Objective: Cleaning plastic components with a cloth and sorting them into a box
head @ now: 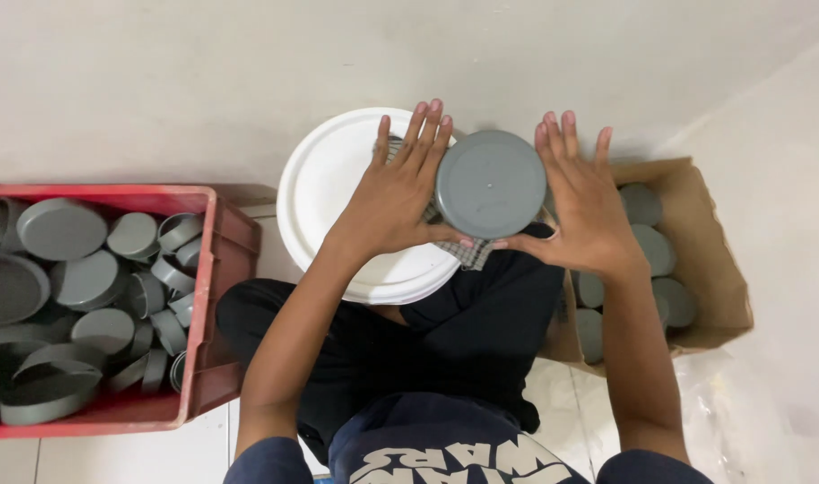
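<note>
I hold a round grey plastic cap [491, 184] flat side up between both palms. My left hand [396, 193] presses its left edge with fingers stretched out. My right hand [581, 202] presses its right edge, fingers also straight. Under the cap lies a checked cloth [470, 254], partly hidden, resting on a white round bucket lid [324, 193] in front of my knees.
A red crate [214, 296] full of several grey caps [61, 229] stands at my left. A brown cardboard box [710, 260] at my right holds several more grey caps [653, 246]. My legs in dark trousers [409, 332] are folded on the pale floor by a wall.
</note>
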